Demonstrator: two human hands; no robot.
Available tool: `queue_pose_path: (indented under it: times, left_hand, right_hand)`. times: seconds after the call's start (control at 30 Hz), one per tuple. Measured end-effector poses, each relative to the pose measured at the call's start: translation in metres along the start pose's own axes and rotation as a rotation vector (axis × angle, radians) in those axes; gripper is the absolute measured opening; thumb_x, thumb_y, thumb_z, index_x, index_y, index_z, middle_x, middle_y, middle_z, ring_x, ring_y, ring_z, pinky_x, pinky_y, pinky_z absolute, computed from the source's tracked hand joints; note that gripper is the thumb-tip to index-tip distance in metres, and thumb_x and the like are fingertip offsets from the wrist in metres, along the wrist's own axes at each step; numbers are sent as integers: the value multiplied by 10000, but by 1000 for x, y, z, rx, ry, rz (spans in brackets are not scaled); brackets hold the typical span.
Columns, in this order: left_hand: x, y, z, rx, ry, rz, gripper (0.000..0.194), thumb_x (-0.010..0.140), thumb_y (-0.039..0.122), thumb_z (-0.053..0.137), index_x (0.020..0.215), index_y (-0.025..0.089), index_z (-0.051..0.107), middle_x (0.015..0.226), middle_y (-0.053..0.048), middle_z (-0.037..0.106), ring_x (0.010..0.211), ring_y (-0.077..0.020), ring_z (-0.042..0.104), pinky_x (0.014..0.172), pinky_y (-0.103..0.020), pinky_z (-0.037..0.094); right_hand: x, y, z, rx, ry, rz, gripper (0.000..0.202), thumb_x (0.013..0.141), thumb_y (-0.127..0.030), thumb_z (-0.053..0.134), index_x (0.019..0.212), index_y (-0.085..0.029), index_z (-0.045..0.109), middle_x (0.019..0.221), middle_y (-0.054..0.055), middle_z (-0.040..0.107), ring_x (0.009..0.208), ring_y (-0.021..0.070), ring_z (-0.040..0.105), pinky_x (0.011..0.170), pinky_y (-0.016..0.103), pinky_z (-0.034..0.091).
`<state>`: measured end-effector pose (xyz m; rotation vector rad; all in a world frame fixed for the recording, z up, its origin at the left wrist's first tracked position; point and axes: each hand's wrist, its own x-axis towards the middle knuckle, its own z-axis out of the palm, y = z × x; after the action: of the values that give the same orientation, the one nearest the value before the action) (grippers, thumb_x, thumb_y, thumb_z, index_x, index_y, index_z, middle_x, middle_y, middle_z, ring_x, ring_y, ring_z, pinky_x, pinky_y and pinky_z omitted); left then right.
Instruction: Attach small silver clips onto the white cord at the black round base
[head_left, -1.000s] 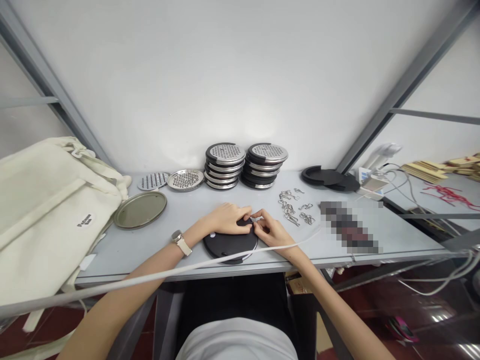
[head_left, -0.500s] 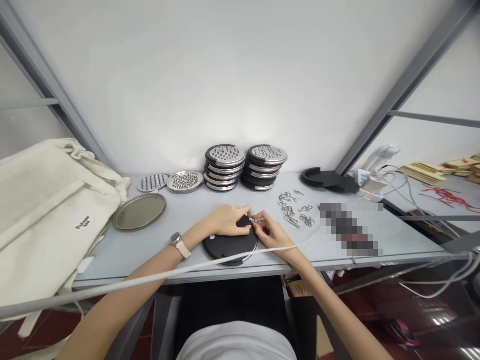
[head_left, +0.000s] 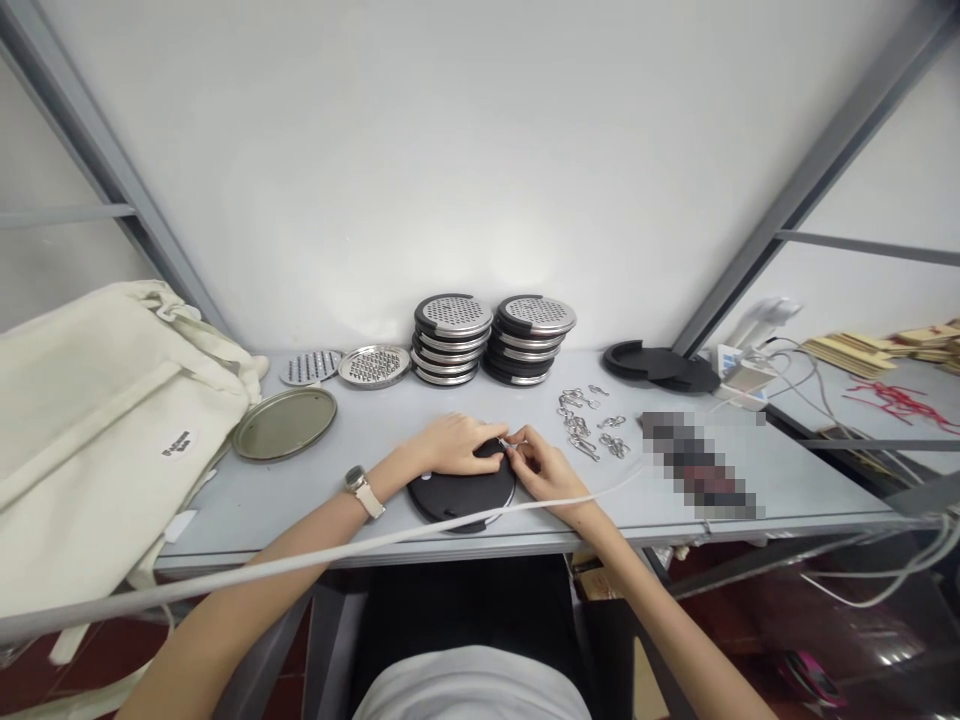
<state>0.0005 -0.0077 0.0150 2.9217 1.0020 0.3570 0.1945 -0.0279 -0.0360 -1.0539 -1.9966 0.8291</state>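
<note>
Graters (head_left: 457, 315) sit in stacked black holders (head_left: 424, 322); our left hand (head_left: 452, 445) grips a black disc (head_left: 465, 494), our right hand (head_left: 543, 466) pinches a metal piece (head_left: 511, 445); a white cable (head_left: 360, 547) crosses before us.

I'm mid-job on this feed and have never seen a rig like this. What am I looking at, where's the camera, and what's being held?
There's no machine: these are a person's two bare hands, seen by one head-worn camera looking forward and down. The left hand rests on a round black disc; the right hand, at the disc's edge, pinches something small and shiny, too small to make out. A white cable crosses the view in front.

On the grey table, small metal clips lie beyond the right hand. Farther back stand a left stack and a right stack of black-and-silver discs. An olive plate lies at left, beside a cream bag.
</note>
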Motion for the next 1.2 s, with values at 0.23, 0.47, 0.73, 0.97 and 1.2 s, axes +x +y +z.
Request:
queue_pose_path:
  times: [0.23,0.47,0.73,0.97,1.2]
  left_hand:
    - [-1,1,0,16,-2,-24,186,849,349,479,951,212,552,783,-20,666,634,-171,593,538,-257,300]
    - [-1,2,-1,-2,3,-13,145,845,330,485,897,211,548,754,-18,659,617,-167,583,537,-260,296]
    - [-2,2,0,16,16,4,134,846,329,483,903,214,522,721,-8,652,599,-168,577,519,-262,282]
    - [-2,2,0,34,13,12,132,848,319,482,912,211,522,765,-12,670,624,-171,593,536,-266,290]
    - [-2,1,1,45,18,18,130,853,322,483,899,209,528,760,-2,664,634,-166,595,533,-260,285]
  right_hand:
    - [0,-5,1,-5,34,19,164,902,-359,360,849,-217,422,554,-52,449,483,119,420,500,228,327]
    - [1,-5,2,-38,56,15,157,886,-351,381,799,-223,405,580,-42,471,516,126,449,532,232,342]
    - [1,-6,2,-106,109,87,226,867,-364,419,701,-211,411,537,-46,431,486,108,386,508,229,312]
    - [1,-3,4,-130,79,109,260,879,-390,401,688,-214,405,530,-43,434,482,113,394,503,233,305]
    - [0,-4,5,-173,83,80,256,896,-377,360,695,-220,371,561,-34,450,493,122,424,519,235,305]
